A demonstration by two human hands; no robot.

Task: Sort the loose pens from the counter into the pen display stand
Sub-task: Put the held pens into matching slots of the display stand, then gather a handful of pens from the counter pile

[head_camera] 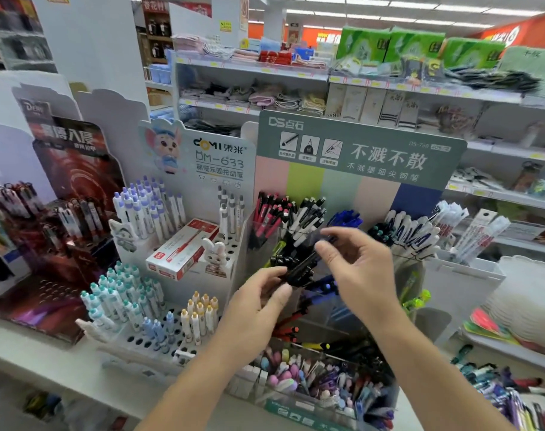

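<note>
Black pens [299, 267] pinched in left hand [262, 301] fingers

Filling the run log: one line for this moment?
left hand: holds black pens | right hand: pinches same bundle | place: before pen display stand

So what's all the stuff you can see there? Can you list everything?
black pens: a bunch, count unclear, black, held in front of the clear stand
pen display stand: one, green header, centre
white pen stand: one, white, left of centre
red pen box: one, red and white, lying on the white stand
dark red display: one, far left
green packs: several, top shelf
left hand: grips the bunch from below
right hand: fingertips pinch the bunch's upper end
</note>
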